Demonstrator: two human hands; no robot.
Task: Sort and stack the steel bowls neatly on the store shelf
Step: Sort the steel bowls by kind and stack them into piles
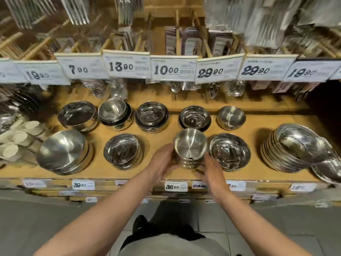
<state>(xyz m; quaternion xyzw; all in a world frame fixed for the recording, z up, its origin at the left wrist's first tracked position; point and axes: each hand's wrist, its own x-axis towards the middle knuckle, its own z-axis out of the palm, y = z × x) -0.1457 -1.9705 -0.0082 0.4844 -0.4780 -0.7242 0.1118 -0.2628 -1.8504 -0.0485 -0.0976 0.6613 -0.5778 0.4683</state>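
Note:
A stack of small steel bowls (190, 145) stands at the front middle of the wooden shelf (158, 130). My left hand (162, 160) grips its left side and my right hand (210, 168) holds its right side low down. Other bowl stacks stand in two rows: a wide one (63, 152) front left, a wrapped one (121, 150) beside it, another (229, 151) just right of my hands. Behind stand stacks (78, 115), (114, 113), (152, 116), (195, 118) and a small one (230, 117).
A leaning pile of steel plates (293, 148) fills the shelf's right end. White spoons (16, 139) lie at the far left. Price cards (173, 69) hang along the upper shelf, with packaged cutlery behind. Small price tags (176, 186) line the front edge.

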